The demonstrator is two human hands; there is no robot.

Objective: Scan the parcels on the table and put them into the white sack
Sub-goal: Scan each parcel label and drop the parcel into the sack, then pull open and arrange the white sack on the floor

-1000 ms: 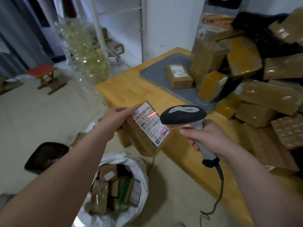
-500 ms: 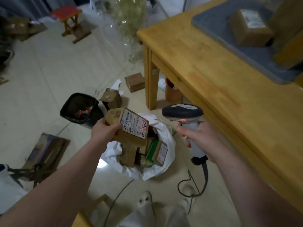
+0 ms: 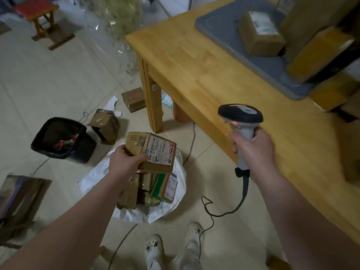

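My left hand (image 3: 124, 162) grips a brown cardboard parcel (image 3: 153, 152) with a white shipping label, holding it just above the open white sack (image 3: 175, 203) on the floor. The sack holds several brown and green parcels. My right hand (image 3: 253, 149) holds a grey barcode scanner (image 3: 240, 115) with a black head, off to the right of the sack, beside the wooden table's (image 3: 204, 71) front edge. More taped parcels (image 3: 261, 34) lie on a grey mat (image 3: 220, 30) at the table's far right.
A black bin (image 3: 62, 139) stands left of the sack, with two loose parcels (image 3: 106, 123) on the floor behind it. The scanner's cable (image 3: 218, 213) trails across the tiles near my white shoes (image 3: 173, 246). Flattened cardboard (image 3: 19, 195) lies at the left; a red stool (image 3: 39, 18) stands far back.
The scanner's red beam was on the parcel's label a second ago. Since then my left hand carried the parcel down from table height over the sack, and my view tilted toward the floor.
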